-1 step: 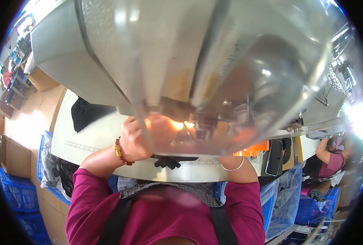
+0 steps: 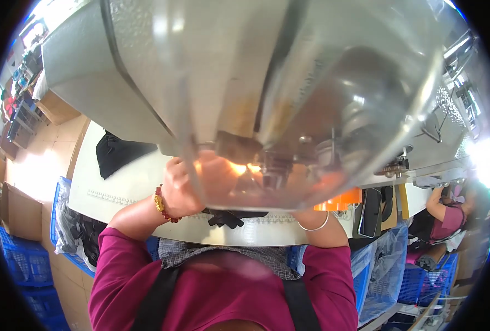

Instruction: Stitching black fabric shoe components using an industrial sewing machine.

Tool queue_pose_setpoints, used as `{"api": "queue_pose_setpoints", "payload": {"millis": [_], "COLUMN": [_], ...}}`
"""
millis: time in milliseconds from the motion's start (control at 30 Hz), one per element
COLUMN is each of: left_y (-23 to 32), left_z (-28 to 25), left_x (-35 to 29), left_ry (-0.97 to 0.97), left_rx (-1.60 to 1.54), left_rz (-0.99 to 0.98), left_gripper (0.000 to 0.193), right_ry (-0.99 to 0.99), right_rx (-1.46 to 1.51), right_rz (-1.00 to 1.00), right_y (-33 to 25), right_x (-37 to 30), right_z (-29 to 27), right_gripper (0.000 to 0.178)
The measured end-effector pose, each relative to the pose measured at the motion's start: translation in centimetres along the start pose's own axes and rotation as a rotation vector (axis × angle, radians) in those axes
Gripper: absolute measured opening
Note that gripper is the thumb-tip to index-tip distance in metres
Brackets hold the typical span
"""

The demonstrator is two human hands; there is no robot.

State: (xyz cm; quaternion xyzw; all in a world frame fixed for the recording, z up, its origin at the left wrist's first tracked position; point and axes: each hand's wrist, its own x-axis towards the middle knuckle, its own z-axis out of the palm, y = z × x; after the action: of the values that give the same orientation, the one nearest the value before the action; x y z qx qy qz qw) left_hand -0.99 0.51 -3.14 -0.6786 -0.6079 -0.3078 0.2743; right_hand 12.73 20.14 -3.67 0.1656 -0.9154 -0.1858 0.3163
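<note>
In front of me stands a large grey sewing machine, partly seen through a blurry clear plastic shield. My left hand, with a red and gold beaded bracelet at the wrist, is under the machine head with its fingers curled; the shield blurs their tips, and what they hold is hidden. Through the shield my right hand is only a smear beside the needle area, its fingers hidden; a light bangle circles that wrist. Between my hands, a black fabric piece pokes out below the shield at the table's near side.
Another black cloth lies on the white table at left. An orange object and a dark phone-like item are at right. Blue crates flank the table. A co-worker sits far right.
</note>
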Motion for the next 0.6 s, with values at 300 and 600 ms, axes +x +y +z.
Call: {"api": "queue_pose_setpoints", "payload": {"millis": [300, 600], "left_y": [0.2, 0.3], "left_z": [0.7, -0.9], "left_x": [-0.1, 1.9], "left_ry": [0.045, 0.057], "left_rx": [0.11, 0.137], "left_rz": [-0.094, -0.049], "left_gripper": [0.023, 0.016], "right_ry": [0.092, 0.178], "right_rx": [0.131, 0.479], "right_rz": [0.165, 0.29], "right_y": [-1.3, -2.3], "right_x": [-0.4, -1.5], "right_z": [-0.3, 1.7], "right_gripper": [0.019, 0.024]}}
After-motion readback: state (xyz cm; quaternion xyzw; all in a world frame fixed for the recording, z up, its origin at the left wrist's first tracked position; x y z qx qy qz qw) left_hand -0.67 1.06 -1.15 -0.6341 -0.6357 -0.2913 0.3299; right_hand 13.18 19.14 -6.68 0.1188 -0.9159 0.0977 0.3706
